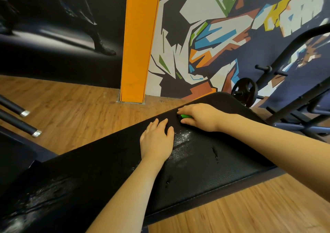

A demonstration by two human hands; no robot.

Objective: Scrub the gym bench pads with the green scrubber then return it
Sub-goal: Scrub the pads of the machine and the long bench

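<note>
A long black bench pad [110, 164] runs from the lower left up to the centre right. White soap foam streaks lie on it near the middle and at the lower left. My right hand [200, 117] grips the green scrubber [185, 116] near the pad's far end and presses it onto the pad; only a small green part shows under the fingers. My left hand [157, 139] rests flat on the pad, fingers straight, just left of the foam patch and close to the right hand.
A second black pad [12, 159] sits at the left edge. A black weight rack [294, 96] with a plate [245, 91] stands at the right. An orange pillar [137, 45] meets the wood floor ahead. Two black bars [17, 118] jut in from the left.
</note>
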